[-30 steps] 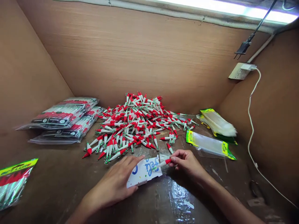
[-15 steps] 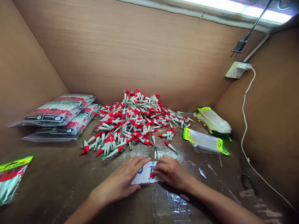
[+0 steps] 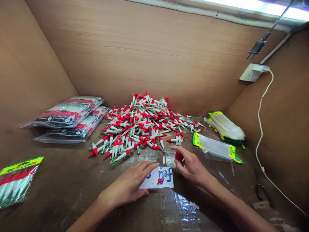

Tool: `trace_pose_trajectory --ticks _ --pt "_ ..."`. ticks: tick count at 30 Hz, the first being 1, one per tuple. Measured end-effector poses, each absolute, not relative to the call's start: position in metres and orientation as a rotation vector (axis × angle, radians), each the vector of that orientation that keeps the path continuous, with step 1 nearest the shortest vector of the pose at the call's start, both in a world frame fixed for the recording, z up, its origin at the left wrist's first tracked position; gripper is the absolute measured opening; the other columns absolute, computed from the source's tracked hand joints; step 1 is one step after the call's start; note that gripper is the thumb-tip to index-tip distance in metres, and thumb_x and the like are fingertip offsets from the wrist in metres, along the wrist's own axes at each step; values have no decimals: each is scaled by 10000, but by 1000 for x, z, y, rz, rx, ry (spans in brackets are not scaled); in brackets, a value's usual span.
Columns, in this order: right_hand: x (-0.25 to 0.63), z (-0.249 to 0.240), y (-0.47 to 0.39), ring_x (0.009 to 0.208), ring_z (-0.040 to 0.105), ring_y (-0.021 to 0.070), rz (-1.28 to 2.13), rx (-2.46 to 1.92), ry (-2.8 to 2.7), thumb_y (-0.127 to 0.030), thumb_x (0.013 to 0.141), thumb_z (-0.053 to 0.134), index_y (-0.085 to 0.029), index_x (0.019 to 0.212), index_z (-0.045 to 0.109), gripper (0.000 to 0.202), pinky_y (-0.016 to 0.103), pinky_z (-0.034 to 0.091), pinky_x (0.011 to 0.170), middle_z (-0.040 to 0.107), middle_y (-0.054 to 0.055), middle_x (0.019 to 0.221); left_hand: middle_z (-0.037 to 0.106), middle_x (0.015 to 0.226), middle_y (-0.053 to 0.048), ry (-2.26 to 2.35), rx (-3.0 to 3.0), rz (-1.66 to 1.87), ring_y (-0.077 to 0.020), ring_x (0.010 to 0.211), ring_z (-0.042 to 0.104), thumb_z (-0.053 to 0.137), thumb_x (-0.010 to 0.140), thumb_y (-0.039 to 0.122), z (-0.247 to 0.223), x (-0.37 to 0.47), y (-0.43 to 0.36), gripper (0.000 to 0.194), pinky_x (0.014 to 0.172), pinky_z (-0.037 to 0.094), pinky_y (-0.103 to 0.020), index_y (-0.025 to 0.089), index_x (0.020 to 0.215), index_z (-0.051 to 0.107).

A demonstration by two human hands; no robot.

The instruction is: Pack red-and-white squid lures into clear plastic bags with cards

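Observation:
A white card box with blue lettering (image 3: pixel 166 177) lies on the dark table in front of me. My left hand (image 3: pixel 131 183) rests over its left part, thumb at the near edge and fingers along the top. My right hand (image 3: pixel 190 164) is just right of the box, off it, with curled fingers around a red-tipped lure (image 3: pixel 177 156), of which only the red part shows. Beyond both hands lies a big pile of red and white lures with green hooks (image 3: pixel 142 125).
Filled bags (image 3: pixel 70 116) are stacked at the back left; a packed lure bag (image 3: pixel 20 178) lies left. Clear yellow-headed bags (image 3: pixel 217 146) and another stack (image 3: pixel 225 126) are at right. Scissors (image 3: pixel 262 193) lie near right, beside a white cable (image 3: pixel 260 141).
My right hand has lifted off the box and moved right and away from me, uncovering the lettering. My left hand stays on the box. The view has shifted slightly.

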State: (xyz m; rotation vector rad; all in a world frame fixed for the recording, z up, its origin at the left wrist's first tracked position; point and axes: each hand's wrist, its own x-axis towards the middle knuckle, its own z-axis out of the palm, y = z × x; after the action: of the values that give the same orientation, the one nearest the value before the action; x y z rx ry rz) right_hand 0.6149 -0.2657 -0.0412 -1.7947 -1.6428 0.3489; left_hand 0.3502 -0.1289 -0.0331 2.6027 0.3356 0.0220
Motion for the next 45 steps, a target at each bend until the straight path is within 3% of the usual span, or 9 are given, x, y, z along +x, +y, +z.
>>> trace_pose_trajectory --ticks 3,7,15,21,26,30,41,45 --pt "613 -44 -265 809 670 183 630 -1635 -1405 -328 931 601 -230 1096 682 209 294 516 751 725 36 955 387 1590 5 345 2602 23 -281 1436 381 657 798 164 -36 349 -128 895 1188 308 -462 385 1565 253" --pt "620 -62 -258 756 702 189 971 -1496 -1044 -459 860 704 -194 1022 734 312 299 546 698 750 44 898 379 1598 5 337 2603 29 -280 1445 372 655 814 192 -38 349 -127 882 1190 307 -465 388 1567 240" --pt "634 -70 -259 666 673 147 1081 -1437 -799 -503 763 802 -149 979 780 416 249 516 609 755 58 819 394 1589 7 318 2607 28 -270 1444 376 671 826 217 -36 349 -126 847 1197 304 -454 372 1557 271" --pt "628 -61 -268 729 691 193 656 -1473 -902 -436 804 798 -191 945 766 284 312 563 684 762 60 839 424 1569 -5 353 2590 29 -270 1424 407 690 825 247 -38 347 -125 800 1193 318 -447 342 1530 324" --pt "624 -62 -277 881 734 228 150 -1407 -1200 -237 878 738 -245 936 736 59 362 602 798 772 65 956 412 1575 6 365 2596 35 -270 1425 403 717 801 216 -41 347 -124 844 1192 322 -450 363 1530 317" --pt "626 -67 -280 896 755 212 -200 -1239 -1488 -81 862 706 -249 1000 708 218 324 625 728 783 55 981 398 1587 -4 335 2583 48 -302 1434 390 739 799 244 -48 346 -122 877 1195 314 -481 377 1544 296" --pt "630 -71 -288 1022 731 233 -378 -1089 -1808 11 847 653 -222 1221 677 441 382 616 833 763 101 1124 407 1581 11 360 2596 35 -299 1422 403 762 787 251 -45 347 -124 904 1188 322 -485 407 1543 290" --pt "621 -70 -284 891 747 206 -147 -1227 -1569 -67 848 719 -257 1097 729 313 330 604 781 786 51 998 409 1580 1 352 2606 33 -311 1428 397 750 803 270 -45 347 -124 889 1194 302 -498 402 1548 284"
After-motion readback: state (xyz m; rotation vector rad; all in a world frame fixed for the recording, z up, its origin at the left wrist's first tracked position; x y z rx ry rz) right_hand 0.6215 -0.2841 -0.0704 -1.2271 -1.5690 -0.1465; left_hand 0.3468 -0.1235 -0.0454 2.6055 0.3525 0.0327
